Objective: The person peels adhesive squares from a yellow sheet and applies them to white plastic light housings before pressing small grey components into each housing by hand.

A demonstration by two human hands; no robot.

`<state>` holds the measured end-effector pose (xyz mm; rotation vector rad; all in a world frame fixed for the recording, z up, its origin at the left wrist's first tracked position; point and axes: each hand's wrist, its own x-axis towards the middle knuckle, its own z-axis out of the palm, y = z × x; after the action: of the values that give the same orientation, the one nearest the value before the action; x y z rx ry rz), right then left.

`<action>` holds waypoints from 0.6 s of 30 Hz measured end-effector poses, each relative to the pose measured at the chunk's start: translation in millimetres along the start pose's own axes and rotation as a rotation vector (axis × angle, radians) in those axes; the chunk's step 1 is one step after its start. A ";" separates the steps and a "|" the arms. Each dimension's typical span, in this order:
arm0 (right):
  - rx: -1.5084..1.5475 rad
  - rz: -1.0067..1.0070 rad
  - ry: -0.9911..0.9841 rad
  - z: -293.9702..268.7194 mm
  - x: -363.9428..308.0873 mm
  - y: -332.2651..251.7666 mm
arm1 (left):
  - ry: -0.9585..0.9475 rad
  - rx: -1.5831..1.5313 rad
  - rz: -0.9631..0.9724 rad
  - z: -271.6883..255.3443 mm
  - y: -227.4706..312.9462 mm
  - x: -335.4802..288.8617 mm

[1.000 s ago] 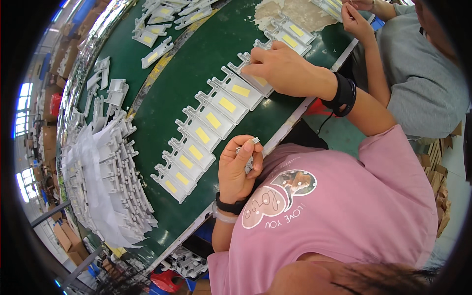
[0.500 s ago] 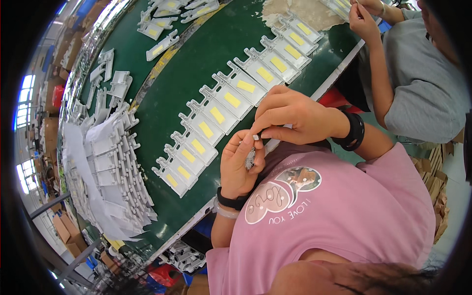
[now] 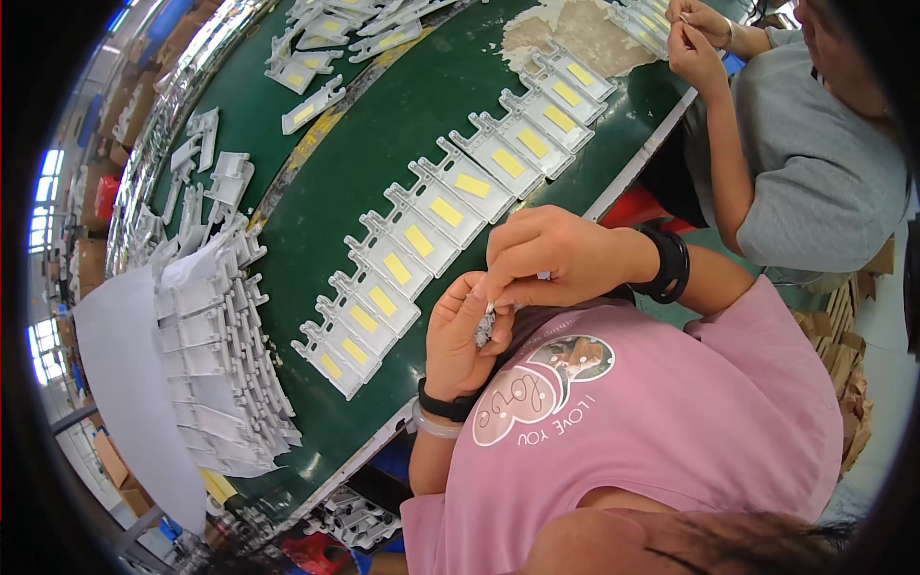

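Note:
My left hand [image 3: 458,340] is curled closed, cupping a clump of small whitish-grey pieces [image 3: 484,330] against its palm. My right hand [image 3: 561,257] meets it at the fingertips, pinching at a small white piece [image 3: 491,307] that the fingers partly cover. Both hands are just above the near edge of the green table [image 3: 331,422]. Beyond them runs a slanting row of overlapping pale grey plastic plates [image 3: 419,241], each with hooked tabs at its far end and a yellow rectangle on its face.
To the left, similar plates stand in a tall stack [image 3: 225,359], beside a curved white sheet [image 3: 139,383]. More plates [image 3: 331,29] lie loose at the far side. At upper right, a co-worker in a grey shirt [image 3: 815,182] holds both hands near other plates.
My hands have moved slightly lower in the picture, fingertips now closer together over the small white piece. The white sheet beside the stack has swung outward to the left.

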<state>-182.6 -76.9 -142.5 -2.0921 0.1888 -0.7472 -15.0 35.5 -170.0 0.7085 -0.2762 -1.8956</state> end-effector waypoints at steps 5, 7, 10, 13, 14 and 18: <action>-0.155 0.123 0.038 -23.5 20.5 5.5 | 0.078 0.001 -0.006 5.1 1.1 -0.4; -0.246 0.146 0.010 -31.6 28.1 13.6 | 0.074 -0.043 0.004 0.9 -0.8 0.7; -0.164 0.183 -0.117 -31.8 30.8 0.5 | 0.079 -0.144 0.028 -0.8 -1.3 -1.2; -0.181 0.058 -0.142 -19.7 24.0 -3.4 | 0.134 -0.197 0.038 4.3 2.9 2.4; -0.259 0.015 -0.120 -12.5 20.8 -3.7 | 0.079 -0.223 0.039 2.3 2.0 1.3; -0.370 -0.019 -0.086 -4.8 25.4 -8.8 | 0.052 -0.210 0.012 1.1 1.1 0.7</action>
<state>-166.0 -85.0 -122.3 -2.4741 0.2779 -0.6703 -15.0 34.3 -168.9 0.6114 -0.0464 -1.8594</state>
